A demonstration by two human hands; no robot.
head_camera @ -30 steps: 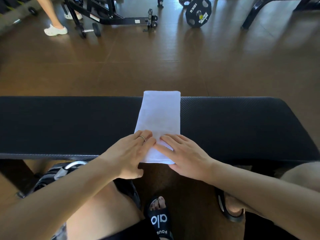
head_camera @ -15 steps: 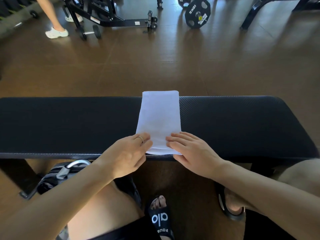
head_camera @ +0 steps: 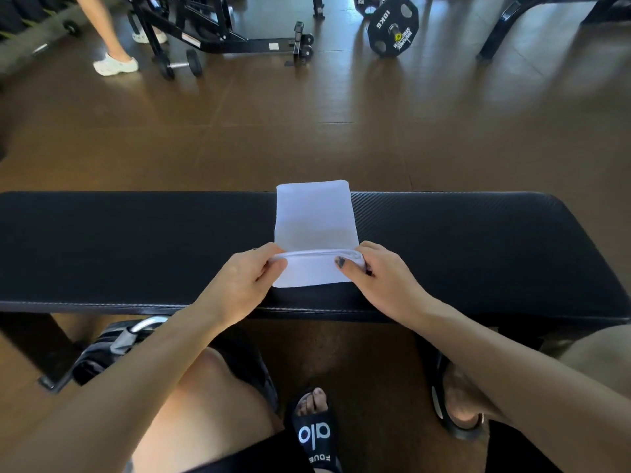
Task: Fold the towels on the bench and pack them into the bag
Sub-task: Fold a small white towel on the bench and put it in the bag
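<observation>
A white towel (head_camera: 316,216), folded into a narrow strip, lies across the black padded bench (head_camera: 478,247) with its far end just over the back edge. Its near end is lifted and curled over into a fold. My left hand (head_camera: 246,285) pinches the left corner of that raised end. My right hand (head_camera: 382,278) pinches the right corner, thumb on top of the cloth. A dark bag (head_camera: 112,346) with a grey handle sits on the floor under the bench's near left side, partly hidden by my left arm.
My knees and black slides (head_camera: 316,435) are below the bench's front edge. Beyond the bench is brown floor, then a black equipment frame (head_camera: 218,35), a 10 kg weight plate (head_camera: 392,27) and another person's leg (head_camera: 112,52) at the far left.
Both hands went from lying flat on the towel's near end to pinching its corners. The near end is now lifted off the bench and curled toward the far side.
</observation>
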